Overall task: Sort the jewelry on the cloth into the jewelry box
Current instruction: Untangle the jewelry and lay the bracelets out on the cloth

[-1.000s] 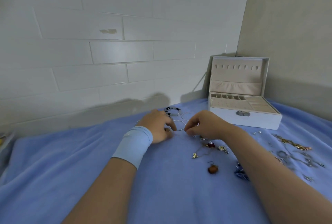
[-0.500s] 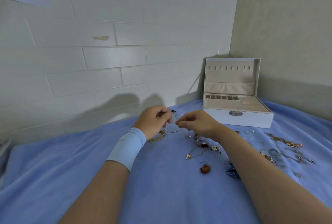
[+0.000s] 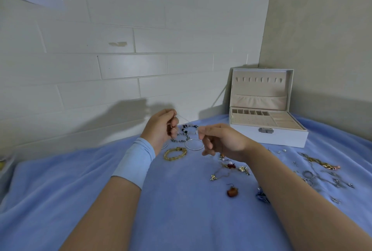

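Near left grip (image 3: 161, 128), gold bracelet (image 3: 175, 153).

Scattered jewelry (image 3: 231, 165) on blue cloth (image 3: 181, 210), open white jewelry box (image 3: 281, 138) beyond

**Blue cloth, white box, mixed metals**

The plain light-blue fleece cloth (image 3: 181, 220) carries a white rectangular jewelry box (image 3: 281, 139), lined in beige, at its far right corner. Near the far edge lie a yellow-gold beaded bracelet (image 3: 175, 153), a thin silver bangle (image 3: 194, 144) and a dark-and-white beaded bracelet (image 3: 189, 127). The stretchy wristband (image 3: 133, 162) is pale blue. The brick-pattern tiled wall (image 3: 120, 65) is white.
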